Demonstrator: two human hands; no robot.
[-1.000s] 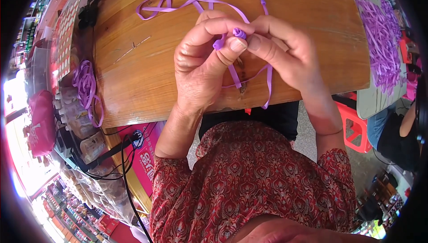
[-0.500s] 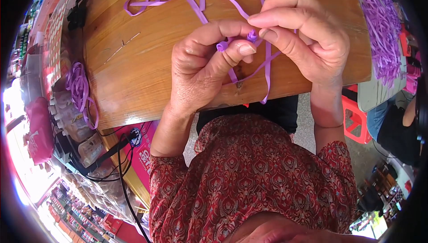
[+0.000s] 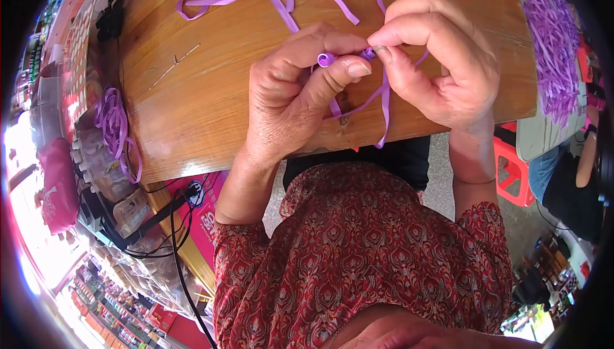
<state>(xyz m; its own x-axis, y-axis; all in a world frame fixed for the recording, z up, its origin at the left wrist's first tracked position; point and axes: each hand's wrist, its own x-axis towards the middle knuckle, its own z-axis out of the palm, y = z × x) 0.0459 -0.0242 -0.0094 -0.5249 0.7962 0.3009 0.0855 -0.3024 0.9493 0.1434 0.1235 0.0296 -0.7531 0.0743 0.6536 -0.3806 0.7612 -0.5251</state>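
My left hand (image 3: 281,93) pinches a purple ribbon (image 3: 326,60) between thumb and forefinger, above the near edge of the wooden table. A rolled loop of it sticks out on the left of the thumb. At the thumb tip sits a small purple knot (image 3: 368,53). My right hand (image 3: 448,61) has thumb and forefinger pressed together right at this knot; what exactly lies between the tips is mostly hidden. Loose ribbon tails (image 3: 385,112) hang below the hands toward the table edge. Further ribbon lengths (image 3: 275,3) lie on the far part of the table.
On the table's left lies a thin needle-like tool (image 3: 174,65). A purple ribbon bundle (image 3: 112,122) hangs by the left edge, near a black clip (image 3: 110,16). At right, many purple ribbons (image 3: 550,55) cover a pale table, with a red stool (image 3: 511,166) and another person (image 3: 569,189) nearby.
My right fingertips have come down and closed at the knot. A ribbon end that was by my right forefinger now lies apart on the table. The rolled loop has turned slightly.
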